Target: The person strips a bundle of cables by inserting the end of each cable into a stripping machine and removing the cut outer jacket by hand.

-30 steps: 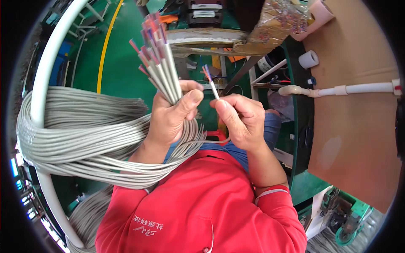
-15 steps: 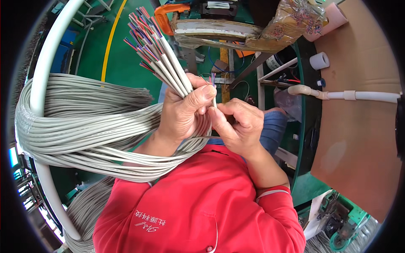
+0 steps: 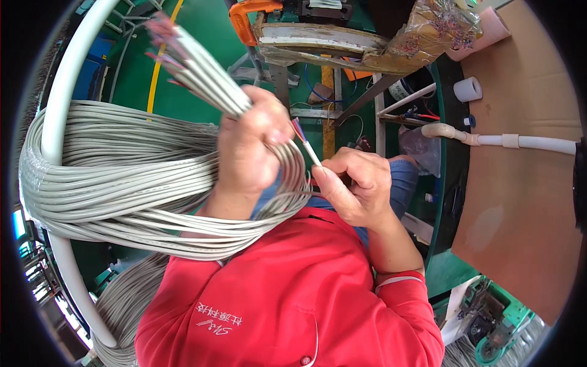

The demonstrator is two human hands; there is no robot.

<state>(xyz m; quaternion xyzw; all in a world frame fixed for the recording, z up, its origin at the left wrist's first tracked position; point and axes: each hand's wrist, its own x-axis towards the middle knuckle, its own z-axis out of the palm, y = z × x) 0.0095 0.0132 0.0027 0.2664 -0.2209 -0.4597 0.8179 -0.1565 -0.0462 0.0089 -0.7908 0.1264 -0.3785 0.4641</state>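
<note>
My left hand (image 3: 254,140), slightly blurred, is closed round a bundle of grey cables (image 3: 211,74). Their stripped ends fan out to the upper left, showing red and blue inner wires. Between thumb and forefinger, my right hand (image 3: 358,183) pinches a single grey cable (image 3: 310,153), its thin red and blue wires sticking up past the sheath. That cable's tip stands apart from the bundle, just right of my left hand. From my left hand the cables loop down and round to a thick grey hank (image 3: 140,183) hung over a white pipe rail at the left.
The white pipe rail (image 3: 58,134) curves along the left side. Ahead stands a worn, curved bench edge (image 3: 318,43) with an orange clamp (image 3: 241,24) and a plastic-wrapped piece (image 3: 428,37). At right are a brown board (image 3: 520,183), a white pipe (image 3: 538,143) and a tape roll (image 3: 468,89).
My left hand has swung the bundle up and to the left. My right hand has shifted slightly right and down with its single cable, opening a gap between the hands.
</note>
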